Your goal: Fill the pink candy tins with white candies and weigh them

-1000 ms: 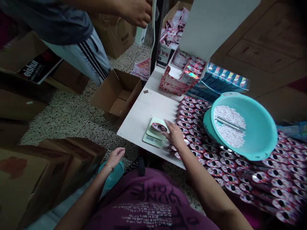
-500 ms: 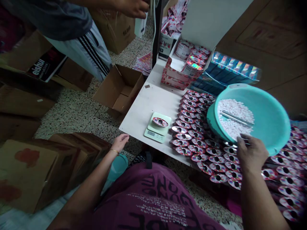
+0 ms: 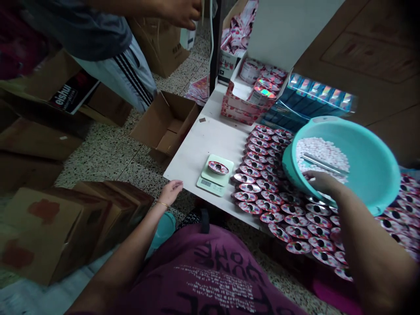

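My right hand (image 3: 320,180) reaches over the near rim of a tilted teal basin (image 3: 377,175). Its fingers are bent together down into the white pellets (image 3: 323,148), and what they hold is hidden. A metal scoop (image 3: 324,164) lies on the pellets. My left hand (image 3: 171,190) hangs loosely open and holds nothing, just off the front corner of the white table (image 3: 203,144). On the table sits a pale green scale (image 3: 210,184) with one small round tin (image 3: 218,167) on it. Rows of several similar tins (image 3: 262,183) lie right of the scale.
Another person stands at the top left, a hand (image 3: 180,13) raised by a dark post. A pink box of tins (image 3: 252,94) and blue shiny packs (image 3: 315,94) stand at the table's back. An open carton (image 3: 167,124) and closed cartons (image 3: 65,227) are on the floor.
My right hand left the scale, swung right over the tins and moved up into the basin. My left hand rose slightly toward the table corner. The tin stays on the scale.
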Motion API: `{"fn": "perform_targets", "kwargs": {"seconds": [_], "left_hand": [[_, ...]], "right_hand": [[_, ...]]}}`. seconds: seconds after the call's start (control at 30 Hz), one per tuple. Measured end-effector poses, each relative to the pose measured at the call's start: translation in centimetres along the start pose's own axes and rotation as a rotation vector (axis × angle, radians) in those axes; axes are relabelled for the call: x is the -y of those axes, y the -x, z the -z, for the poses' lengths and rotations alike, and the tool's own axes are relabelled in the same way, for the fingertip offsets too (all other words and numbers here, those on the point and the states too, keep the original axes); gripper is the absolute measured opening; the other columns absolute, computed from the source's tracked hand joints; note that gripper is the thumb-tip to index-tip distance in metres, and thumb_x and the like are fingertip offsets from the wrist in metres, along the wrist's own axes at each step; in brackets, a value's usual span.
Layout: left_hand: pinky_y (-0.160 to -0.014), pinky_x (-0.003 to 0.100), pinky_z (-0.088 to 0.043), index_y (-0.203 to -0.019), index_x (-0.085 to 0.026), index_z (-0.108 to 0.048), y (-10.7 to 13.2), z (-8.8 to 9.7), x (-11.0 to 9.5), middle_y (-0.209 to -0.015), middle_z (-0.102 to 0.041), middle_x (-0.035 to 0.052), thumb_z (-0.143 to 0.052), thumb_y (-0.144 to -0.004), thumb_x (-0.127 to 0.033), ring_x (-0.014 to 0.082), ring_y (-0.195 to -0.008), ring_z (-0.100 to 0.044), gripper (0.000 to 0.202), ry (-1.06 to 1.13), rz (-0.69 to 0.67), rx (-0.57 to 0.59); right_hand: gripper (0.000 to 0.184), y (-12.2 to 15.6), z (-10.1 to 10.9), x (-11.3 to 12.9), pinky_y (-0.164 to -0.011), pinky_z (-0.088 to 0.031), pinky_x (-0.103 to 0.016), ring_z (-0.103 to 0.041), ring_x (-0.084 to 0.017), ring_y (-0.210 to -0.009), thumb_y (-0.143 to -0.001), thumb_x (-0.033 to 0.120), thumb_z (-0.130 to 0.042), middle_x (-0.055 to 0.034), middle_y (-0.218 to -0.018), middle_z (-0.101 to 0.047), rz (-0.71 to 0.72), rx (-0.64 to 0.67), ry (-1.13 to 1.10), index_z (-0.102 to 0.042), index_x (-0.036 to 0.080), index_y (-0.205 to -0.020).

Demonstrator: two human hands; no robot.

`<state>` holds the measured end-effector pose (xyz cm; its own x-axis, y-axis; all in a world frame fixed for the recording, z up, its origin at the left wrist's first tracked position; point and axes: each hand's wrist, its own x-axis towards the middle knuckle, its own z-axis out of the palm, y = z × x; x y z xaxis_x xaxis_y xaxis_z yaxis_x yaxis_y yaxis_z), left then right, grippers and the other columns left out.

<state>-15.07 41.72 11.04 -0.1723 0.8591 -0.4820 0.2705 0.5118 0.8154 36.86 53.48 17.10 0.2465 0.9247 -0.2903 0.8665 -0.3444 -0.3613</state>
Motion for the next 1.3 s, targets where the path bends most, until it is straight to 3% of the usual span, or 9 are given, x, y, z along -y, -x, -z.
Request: {"fn": "perform_targets", "kwargs": {"seconds": [0.1, 0.23, 0.33, 0.43, 0.53, 0.7, 0.93, 1.1, 1.3], "left_hand": [[-0.075, 0.034, -0.048, -0.091, -0.01, -0.058, -0.1, -0.3, -0.4, -0.084, -0.064, 0.0098, -0.058, -0.065, -0.045, 0.0179, -0.075, -0.06, 0.044, -0.001, -0.025, -0.001], [-0.074, 0.033, -0.048, -0.091, -0.011, -0.059, -0.4, -0.6, -1.2, -0.084, -0.064, 0.0087, -0.058, -0.065, -0.042, 0.0185, -0.079, -0.06, 0.04, 0.004, -0.04, 0.015], [-0.075, 0.032, -0.048, -0.089, -0.012, -0.059, -1.0, -1.2, -2.1, -0.086, -0.064, 0.0089, -0.057, -0.066, -0.041, 0.0187, -0.082, -0.059, 0.038, -0.001, -0.078, 0.031], [-0.077, 0.032, -0.047, -0.089, -0.012, -0.06, -1.6, -2.4, -3.4, -0.087, -0.065, 0.0088, -0.056, -0.067, -0.039, 0.0184, -0.082, -0.059, 0.034, -0.03, -0.128, 0.07], [-0.076, 0.03, -0.047, -0.09, -0.013, -0.061, -2.0, -3.5, -4.9, -0.086, -0.066, 0.0076, -0.055, -0.069, -0.036, 0.018, -0.082, -0.06, 0.031, -0.079, -0.185, 0.106], [-0.077, 0.03, -0.046, -0.094, -0.013, -0.06, -1.8, -2.8, -6.0, -0.09, -0.066, 0.0076, -0.052, -0.072, -0.036, 0.0176, -0.082, -0.06, 0.033, -0.132, -0.231, 0.102], [-0.078, 0.031, -0.046, -0.091, -0.014, -0.061, -1.2, -0.9, -3.7, -0.09, -0.066, 0.0084, -0.053, -0.071, -0.035, 0.0192, -0.086, -0.059, 0.03, -0.115, -0.187, 0.045], [-0.08, 0.031, -0.046, -0.091, -0.014, -0.061, -1.4, 0.1, -3.0, -0.089, -0.065, 0.0077, -0.054, -0.07, -0.036, 0.0186, -0.086, -0.059, 0.031, -0.11, -0.177, 0.025], [-0.081, 0.033, -0.046, -0.087, -0.013, -0.061, -2.5, 1.3, -2.5, -0.088, -0.065, 0.0084, -0.056, -0.067, -0.034, 0.0193, -0.085, -0.059, 0.03, -0.097, -0.146, -0.027]], "right_hand": [[0.007, -0.4, 1.1, -0.4, -0.059, -0.03, -0.032, -0.043, -0.011, -0.047, -0.058, 0.009, -0.066, -0.001, -0.048, -0.055, -0.084, 0.196, 0.097, -0.068, 0.016, -0.06], [0.013, 0.7, 3.5, -0.5, -0.059, -0.031, -0.033, -0.042, -0.012, -0.047, -0.055, 0.008, -0.07, -0.0023, -0.048, -0.054, -0.15, -0.055, 0.047, -0.063, 0.019, -0.054], [0.008, 2.5, 4.7, 2.2, -0.056, -0.035, -0.031, -0.049, -0.013, -0.048, -0.062, 0.011, -0.067, -0.0034, -0.049, -0.055, -0.233, -0.135, -0.162, -0.062, 0.018, -0.064], [0.009, 5.1, 3.2, 8.5, -0.059, -0.04, -0.028, -0.054, -0.013, -0.056, -0.069, 0.019, -0.063, -0.0051, -0.064, -0.061, 0.145, -0.132, -0.34, -0.063, 0.016, -0.078], [0.015, 7.4, -1.4, 16.4, -0.069, -0.042, -0.026, -0.057, -0.014, -0.074, -0.079, 0.023, -0.051, -0.0056, -0.083, -0.062, 0.701, 0.092, -0.23, -0.063, 0.018, -0.086], [0.025, 8.8, -8.4, 23.9, -0.062, -0.038, -0.022, -0.055, -0.014, -0.074, -0.085, 0.016, -0.038, -0.0068, -0.086, -0.058, 0.838, 0.234, 0.317, -0.061, 0.02, -0.095], [0.031, 7.7, -9.4, 23.8, -0.059, -0.037, -0.022, -0.057, -0.015, -0.072, -0.082, 0.013, -0.043, -0.0065, -0.087, -0.059, 0.788, 0.209, 0.363, -0.06, 0.024, -0.105], [0.02, 7.2, -8.2, 21.8, -0.07, -0.043, -0.024, -0.059, -0.015, -0.077, -0.081, 0.019, -0.047, -0.0047, -0.086, -0.064, 0.732, 0.08, -0.083, -0.065, 0.019, -0.088], [0.018, 7.7, -6.9, 16.4, -0.065, -0.047, -0.034, -0.059, -0.019, -0.066, -0.075, 0.03, -0.054, -0.0062, -0.074, -0.065, 0.405, -0.047, -0.406, -0.065, 0.016, -0.077]]}}
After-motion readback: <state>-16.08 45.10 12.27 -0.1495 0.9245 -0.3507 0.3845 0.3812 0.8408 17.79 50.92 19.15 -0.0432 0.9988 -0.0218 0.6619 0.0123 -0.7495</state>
